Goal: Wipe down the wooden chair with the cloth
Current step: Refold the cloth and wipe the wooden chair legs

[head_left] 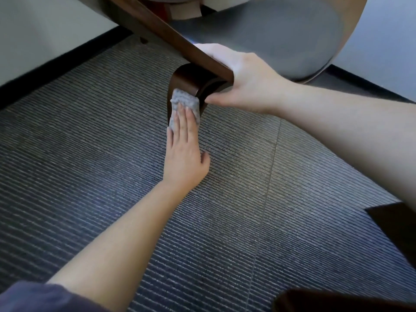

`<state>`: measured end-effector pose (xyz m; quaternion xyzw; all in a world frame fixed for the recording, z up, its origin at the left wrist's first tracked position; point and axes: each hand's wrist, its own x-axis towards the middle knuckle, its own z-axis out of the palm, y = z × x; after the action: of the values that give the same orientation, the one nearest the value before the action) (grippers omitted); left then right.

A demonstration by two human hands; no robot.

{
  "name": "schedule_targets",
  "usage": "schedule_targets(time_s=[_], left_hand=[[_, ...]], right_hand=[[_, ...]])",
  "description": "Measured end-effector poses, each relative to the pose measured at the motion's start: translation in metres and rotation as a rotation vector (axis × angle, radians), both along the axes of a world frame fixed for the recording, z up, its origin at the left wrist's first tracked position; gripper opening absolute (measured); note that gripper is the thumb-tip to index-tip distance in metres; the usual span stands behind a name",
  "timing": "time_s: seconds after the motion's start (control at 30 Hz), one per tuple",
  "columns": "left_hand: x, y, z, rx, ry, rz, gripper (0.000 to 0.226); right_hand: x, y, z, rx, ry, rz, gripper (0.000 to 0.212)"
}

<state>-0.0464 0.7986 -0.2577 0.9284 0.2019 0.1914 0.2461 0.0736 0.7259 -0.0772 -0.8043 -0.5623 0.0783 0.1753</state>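
While the right grip (245,79) holds the chair (190,76), left grip (186,154) presses cloth (183,99).

The cloth (185,104) under my left fingers (182,122) is a mottled pale grey, and the wood of the chair (186,75) is a dark, glossy brown. The carpet (90,158) is grey with fine stripes, light against dark, crossed by thin seam lines. The cushion (281,37) is plain grey in a tan shell (351,25), the wall (33,30) off-white, the skirting (56,67) black, my sleeve (45,298) dusky blue-grey.
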Motion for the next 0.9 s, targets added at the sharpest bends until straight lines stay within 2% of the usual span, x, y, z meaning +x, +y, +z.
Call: schedule_targets(time_s=[0.07,0.2,0.3,0.37,0.5,0.6,0.7,0.9], left_hand=[[0.004,0.005,0.002,-0.092,-0.024,0.028,0.105],[0.013,0.021,-0.002,-0.436,0.023,0.121,0.114],[0.005,0.023,-0.018,-0.627,-0.019,0.080,0.117],[0.004,0.015,-0.019,-0.615,0.036,0.098,0.119],[0.021,0.005,0.006,-0.442,-0.095,0.148,0.111],[0.022,0.005,0.008,-0.416,-0.094,0.159,0.111],[0.016,-0.003,-0.006,-0.491,-0.004,0.182,0.113],[0.017,-0.006,-0.044,-0.791,0.118,0.288,0.117]], right_hand=[[0.000,0.000,-0.001,0.003,-0.001,-0.002,0.076],[0.000,0.001,0.000,0.000,0.014,-0.006,0.076],[0.000,0.002,0.000,-0.002,-0.001,-0.001,0.076],[-0.001,0.001,0.000,0.001,-0.006,-0.007,0.076],[-0.001,0.001,-0.002,0.007,0.000,-0.011,0.075],[-0.002,0.002,-0.002,0.008,0.010,-0.016,0.076],[-0.002,0.001,-0.002,0.008,0.011,-0.017,0.076],[-0.002,0.002,-0.003,0.022,0.027,-0.026,0.075]])
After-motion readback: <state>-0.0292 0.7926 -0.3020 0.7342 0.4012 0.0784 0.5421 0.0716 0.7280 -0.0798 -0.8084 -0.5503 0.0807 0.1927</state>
